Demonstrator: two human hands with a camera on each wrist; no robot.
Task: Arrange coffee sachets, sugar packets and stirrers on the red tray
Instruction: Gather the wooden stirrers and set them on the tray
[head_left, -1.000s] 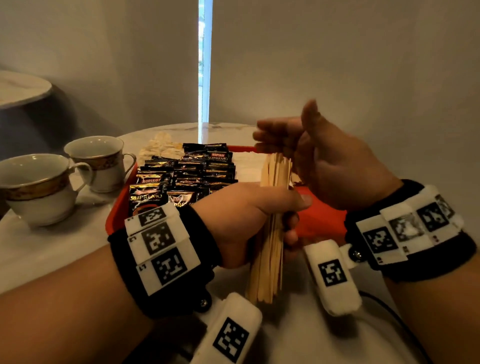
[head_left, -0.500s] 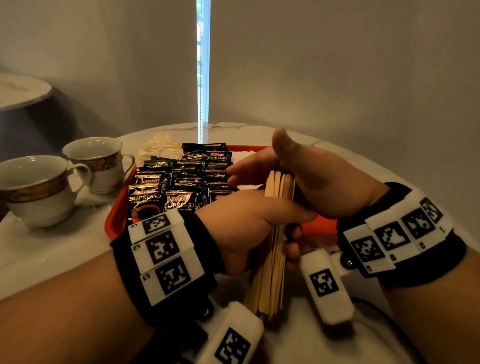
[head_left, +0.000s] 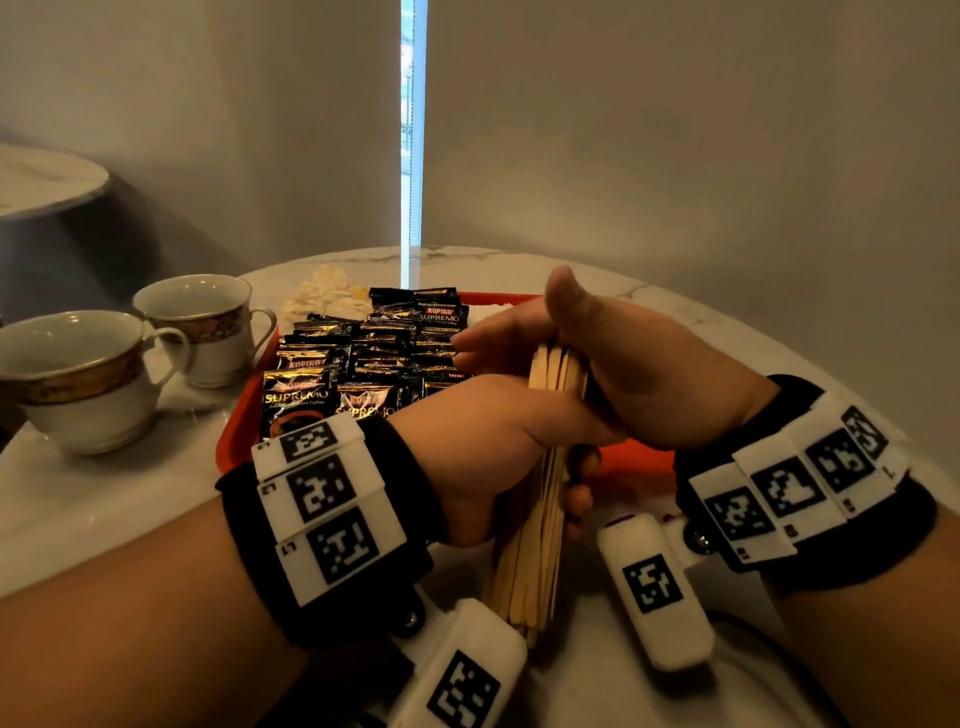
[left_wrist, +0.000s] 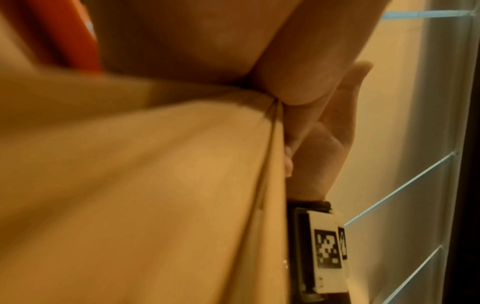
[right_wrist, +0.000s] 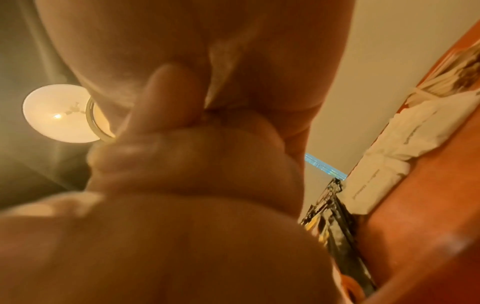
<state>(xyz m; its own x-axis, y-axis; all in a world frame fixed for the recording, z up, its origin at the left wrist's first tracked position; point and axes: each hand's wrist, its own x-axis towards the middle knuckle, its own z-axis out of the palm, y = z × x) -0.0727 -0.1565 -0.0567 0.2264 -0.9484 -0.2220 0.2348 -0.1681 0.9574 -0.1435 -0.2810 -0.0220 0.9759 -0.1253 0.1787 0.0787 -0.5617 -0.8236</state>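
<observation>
A bundle of wooden stirrers (head_left: 535, 545) stands upright with its lower ends on the table, just in front of the red tray (head_left: 234, 436). My left hand (head_left: 519, 441) grips the bundle around its middle. My right hand (head_left: 597, 364) presses against the top ends, fingers straight and pointing left, thumb up. In the left wrist view the stirrers (left_wrist: 155, 164) fill most of the frame. Black coffee sachets (head_left: 374, 353) lie in overlapping rows on the tray's left half. White sugar packets (right_wrist: 405, 148) lie on the tray beside them, mostly hidden behind my hands in the head view.
Two gold-rimmed cups (head_left: 78, 374) (head_left: 208, 322) stand on the marble table (head_left: 104, 509) left of the tray. A pale pile (head_left: 322, 291) lies on the table behind the tray's far left corner. A wall is close behind. Another round table (head_left: 41, 182) is at far left.
My right hand has come down from the air onto the top ends of the stirrers. The left hand has kept hold of the bundle in the same place.
</observation>
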